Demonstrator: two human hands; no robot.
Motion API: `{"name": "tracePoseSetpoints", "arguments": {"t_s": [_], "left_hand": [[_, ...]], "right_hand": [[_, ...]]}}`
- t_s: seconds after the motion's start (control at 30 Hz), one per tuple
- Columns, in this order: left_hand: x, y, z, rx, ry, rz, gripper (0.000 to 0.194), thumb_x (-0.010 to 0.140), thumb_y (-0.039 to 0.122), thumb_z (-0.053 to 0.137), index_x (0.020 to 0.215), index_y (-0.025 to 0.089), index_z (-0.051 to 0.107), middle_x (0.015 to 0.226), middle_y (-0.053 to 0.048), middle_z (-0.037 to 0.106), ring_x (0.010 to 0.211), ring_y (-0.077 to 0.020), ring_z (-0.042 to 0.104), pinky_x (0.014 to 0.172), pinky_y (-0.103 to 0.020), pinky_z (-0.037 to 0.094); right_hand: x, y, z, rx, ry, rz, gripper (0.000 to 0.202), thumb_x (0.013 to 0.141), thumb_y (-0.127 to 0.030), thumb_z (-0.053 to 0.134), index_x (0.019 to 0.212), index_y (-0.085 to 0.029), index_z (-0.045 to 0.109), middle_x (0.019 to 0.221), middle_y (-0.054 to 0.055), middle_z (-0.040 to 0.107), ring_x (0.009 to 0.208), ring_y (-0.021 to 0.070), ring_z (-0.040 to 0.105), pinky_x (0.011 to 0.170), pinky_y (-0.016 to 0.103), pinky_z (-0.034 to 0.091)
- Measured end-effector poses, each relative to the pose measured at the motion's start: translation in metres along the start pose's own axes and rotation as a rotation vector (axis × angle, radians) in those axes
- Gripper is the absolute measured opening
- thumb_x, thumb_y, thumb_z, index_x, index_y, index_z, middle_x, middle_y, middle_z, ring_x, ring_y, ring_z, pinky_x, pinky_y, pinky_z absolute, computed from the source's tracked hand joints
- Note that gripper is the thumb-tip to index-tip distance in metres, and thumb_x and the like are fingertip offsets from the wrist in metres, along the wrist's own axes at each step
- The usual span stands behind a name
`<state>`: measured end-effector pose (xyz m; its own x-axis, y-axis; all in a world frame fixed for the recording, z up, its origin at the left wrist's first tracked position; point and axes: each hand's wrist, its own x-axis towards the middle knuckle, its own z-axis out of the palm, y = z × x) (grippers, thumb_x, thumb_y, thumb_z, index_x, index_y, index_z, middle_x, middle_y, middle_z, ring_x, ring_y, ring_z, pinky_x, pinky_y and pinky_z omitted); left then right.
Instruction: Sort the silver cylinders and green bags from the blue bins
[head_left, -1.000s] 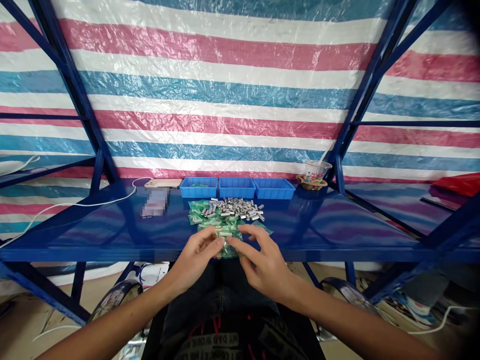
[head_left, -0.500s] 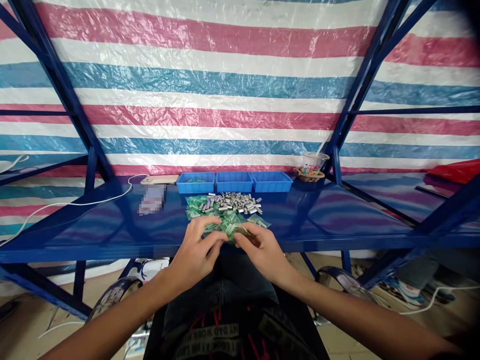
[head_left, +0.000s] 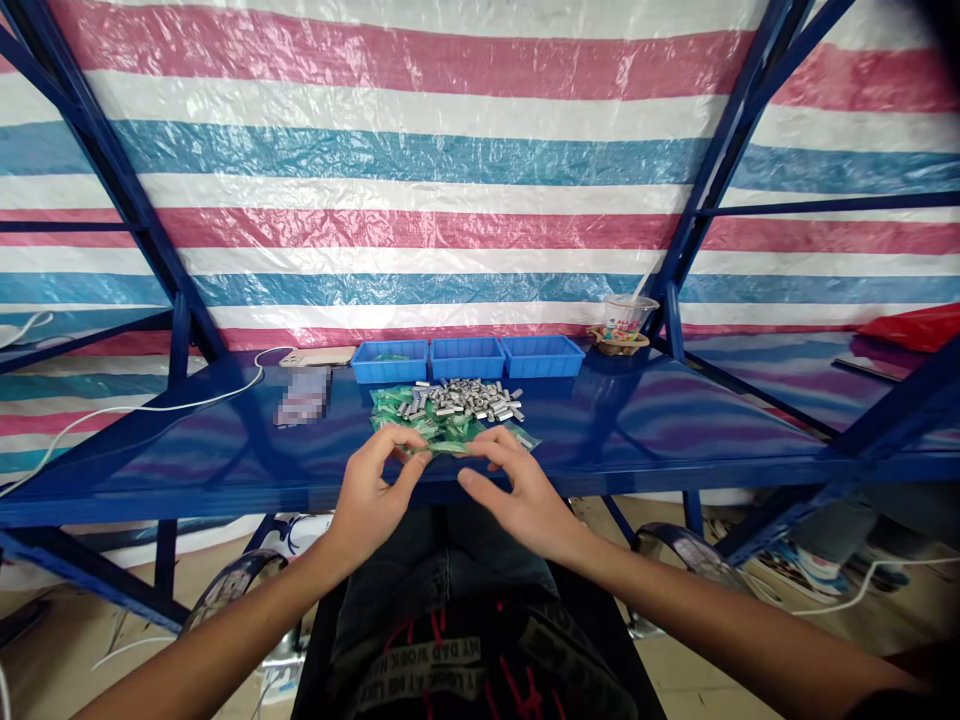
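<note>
My left hand [head_left: 377, 492] pinches the left end of a small green plastic bag [head_left: 448, 448] between thumb and fingers at the table's front edge. My right hand [head_left: 523, 497] is by the bag's right end, thumb and fingers apart; its fingertips are close to the bag, and whether they touch it I cannot tell. Just beyond both hands lies a heap of green plastic bags [head_left: 389, 404], partly hidden by my fingers. Small silver metal pieces [head_left: 472, 398] are piled on and behind these bags.
Three blue plastic bins [head_left: 466, 361] stand in a row behind the pile; green material lies in the left one. A phone [head_left: 319, 357], a blurred item [head_left: 303, 396] and a white cable [head_left: 187, 405] are at left. At right a clear cup [head_left: 627, 314] stands near the blue frame [head_left: 686, 215].
My right hand has opened, its thumb moving away from the green bag. My left hand has shifted slightly left and up, and the bag now looks flatter between the hands.
</note>
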<state>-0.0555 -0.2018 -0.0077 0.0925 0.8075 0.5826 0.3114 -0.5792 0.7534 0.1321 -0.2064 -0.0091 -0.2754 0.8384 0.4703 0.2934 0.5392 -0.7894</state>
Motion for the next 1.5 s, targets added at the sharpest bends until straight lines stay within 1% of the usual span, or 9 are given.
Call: {"name": "tracePoseSetpoints", "arguments": {"t_s": [0.1, 0.2, 0.43, 0.53, 0.83, 0.97, 1.1, 1.27, 1.5], "left_hand": [[-0.003, 0.000, -0.001, 0.206, -0.064, 0.248, 0.012, 0.083, 0.016, 0.053, 0.078, 0.022, 0.063, 0.093, -0.006, 0.060, 0.091, -0.0194, 0.055, 0.084, -0.032, 0.043], [-0.006, 0.000, 0.001, 0.363, -0.057, 0.330, 0.020, 0.083, 0.012, 0.050, 0.080, 0.024, 0.066, 0.110, -0.007, 0.052, 0.106, -0.0217, 0.047, 0.089, -0.035, 0.041], [-0.003, 0.003, 0.001, -0.169, -0.217, -0.161, 0.028, 0.089, 0.040, 0.048, 0.098, 0.021, 0.066, 0.093, -0.006, 0.055, 0.086, -0.0193, 0.051, 0.076, -0.030, 0.041], [-0.003, 0.006, 0.001, -0.434, -0.234, -0.335, 0.033, 0.089, 0.046, 0.049, 0.103, 0.020, 0.064, 0.078, -0.002, 0.058, 0.073, -0.0151, 0.050, 0.067, -0.026, 0.040], [0.001, 0.009, 0.005, -0.332, -0.106, -0.356, 0.012, 0.080, 0.029, 0.061, 0.085, 0.018, 0.060, 0.078, 0.000, 0.059, 0.073, -0.0127, 0.055, 0.071, -0.024, 0.043], [0.000, 0.005, 0.004, -0.196, -0.078, -0.183, 0.004, 0.081, 0.023, 0.058, 0.082, 0.019, 0.057, 0.085, -0.001, 0.060, 0.079, -0.0145, 0.057, 0.073, -0.024, 0.044], [-0.002, 0.003, 0.002, 0.042, -0.093, 0.061, 0.007, 0.081, 0.014, 0.055, 0.080, 0.020, 0.058, 0.092, -0.004, 0.064, 0.091, -0.0181, 0.059, 0.082, -0.028, 0.043], [0.000, 0.004, -0.001, 0.250, -0.026, 0.273, 0.016, 0.083, 0.009, 0.049, 0.074, 0.020, 0.057, 0.091, -0.005, 0.061, 0.092, -0.0178, 0.056, 0.083, -0.030, 0.042], [0.001, -0.001, -0.003, 0.298, -0.174, 0.173, 0.017, 0.086, 0.010, 0.043, 0.080, 0.020, 0.056, 0.088, -0.004, 0.059, 0.089, -0.0171, 0.053, 0.080, -0.030, 0.041]], "right_hand": [[0.004, -0.004, -0.001, 0.405, -0.112, 0.246, 0.032, 0.089, -0.044, 0.046, 0.081, -0.018, 0.064, 0.076, 0.003, 0.058, 0.071, 0.0147, 0.056, 0.064, 0.029, 0.046], [0.005, -0.005, -0.003, 0.427, -0.053, 0.203, 0.020, 0.085, -0.037, 0.055, 0.083, -0.019, 0.064, 0.074, 0.001, 0.059, 0.066, 0.0128, 0.056, 0.062, 0.027, 0.046], [-0.003, -0.001, -0.005, -0.207, 0.159, -0.487, 0.026, 0.085, -0.011, 0.051, 0.102, -0.026, 0.065, 0.094, 0.006, 0.059, 0.087, 0.0168, 0.058, 0.070, 0.031, 0.050], [-0.005, 0.006, -0.002, -0.337, 0.194, -0.572, 0.032, 0.084, -0.008, 0.051, 0.106, -0.028, 0.063, 0.107, 0.008, 0.053, 0.097, 0.0196, 0.055, 0.070, 0.033, 0.051], [0.003, 0.013, 0.000, -0.170, 0.062, -0.171, 0.031, 0.084, -0.015, 0.050, 0.107, -0.029, 0.065, 0.113, 0.008, 0.045, 0.104, 0.0205, 0.050, 0.080, 0.037, 0.050], [0.007, 0.004, -0.002, 0.247, -0.066, 0.230, 0.019, 0.084, -0.032, 0.056, 0.096, -0.022, 0.066, 0.088, 0.004, 0.056, 0.084, 0.0163, 0.055, 0.070, 0.029, 0.046], [0.008, -0.004, -0.003, 0.794, -0.264, 0.498, 0.050, 0.086, -0.059, 0.042, 0.082, -0.015, 0.066, 0.071, 0.004, 0.059, 0.067, 0.0137, 0.055, 0.063, 0.027, 0.042], [0.005, -0.012, -0.004, 0.863, -0.222, 0.436, 0.037, 0.079, -0.052, 0.060, 0.079, -0.015, 0.066, 0.069, 0.003, 0.061, 0.064, 0.0123, 0.056, 0.062, 0.026, 0.043], [0.010, -0.005, -0.007, 0.581, -0.101, 0.347, 0.016, 0.075, -0.033, 0.069, 0.080, -0.019, 0.063, 0.067, -0.003, 0.057, 0.062, 0.0099, 0.053, 0.061, 0.024, 0.042]]}}
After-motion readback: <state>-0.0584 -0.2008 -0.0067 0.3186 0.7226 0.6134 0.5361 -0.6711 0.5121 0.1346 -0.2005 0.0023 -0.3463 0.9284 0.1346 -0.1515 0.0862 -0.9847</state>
